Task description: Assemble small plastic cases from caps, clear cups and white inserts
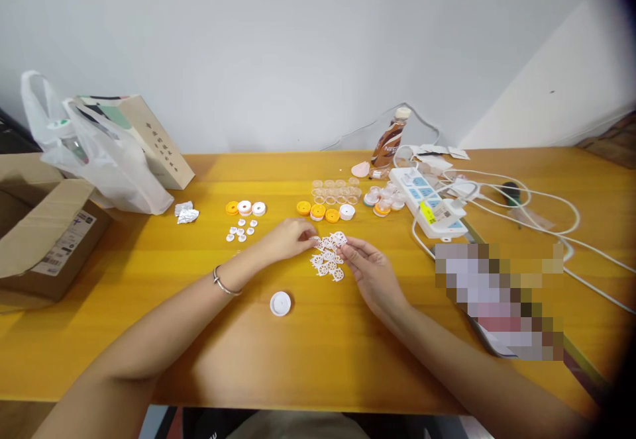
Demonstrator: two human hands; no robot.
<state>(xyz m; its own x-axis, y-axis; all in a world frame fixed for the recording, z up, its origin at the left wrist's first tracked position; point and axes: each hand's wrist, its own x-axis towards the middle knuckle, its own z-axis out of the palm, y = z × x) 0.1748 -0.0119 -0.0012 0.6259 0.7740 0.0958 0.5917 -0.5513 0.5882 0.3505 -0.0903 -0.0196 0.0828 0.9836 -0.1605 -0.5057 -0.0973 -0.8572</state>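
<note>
In front of me on the wooden table lies a loose pile of small white spoked plastic discs (pixel 326 261). My right hand (pixel 370 270) pinches one white spoked disc (pixel 339 238) at the pile's upper right edge. My left hand (pixel 293 235) is at the pile's left side, its fingers curled together by the discs; whatever they grip is hidden. Nearer to me sits a round white cap (pixel 281 304), its hollow side up. Behind the pile stands a row of orange caps (pixel 318 212) with a white cap (pixel 347 212) at its right end.
Clear plastic lids (pixel 336 191) stand in rows at the back. Small white round pieces (pixel 241 232) lie left, near foil (pixel 187 212). A power strip (pixel 427 202) with cables, a bottle (pixel 391 140) and a blurred-out flat item are right. A cardboard box (pixel 64 247) stands left.
</note>
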